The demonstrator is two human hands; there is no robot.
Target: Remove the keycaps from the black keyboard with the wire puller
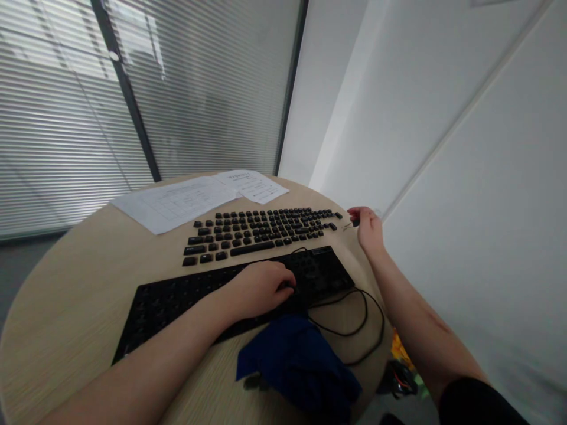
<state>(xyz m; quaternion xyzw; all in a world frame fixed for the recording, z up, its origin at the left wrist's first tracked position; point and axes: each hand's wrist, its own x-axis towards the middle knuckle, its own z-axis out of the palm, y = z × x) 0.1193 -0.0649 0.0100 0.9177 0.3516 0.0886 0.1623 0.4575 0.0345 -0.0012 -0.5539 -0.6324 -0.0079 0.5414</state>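
Note:
A black keyboard base (177, 304), its keycaps off, lies across the front of the table. My left hand (263, 286) rests on its middle with the fingers curled down; whatever is under the fingertips is hidden. Behind the base, loose black keycaps (252, 248) are laid out in keyboard order. At the table's right edge my right hand (370, 230) has its fingers closed around a small black keycap (355, 222), just past the right end of the rows. A crumpled dark blue cloth (301, 366) lies in front of the base, below my left hand.
The keyboard's black cable (365, 319) loops on the right side of the round wooden table (71, 295). Printed sheets of paper (177, 203) lie at the back. A white wall (443, 177) stands close on the right, and a glass partition with blinds (212, 88) is behind.

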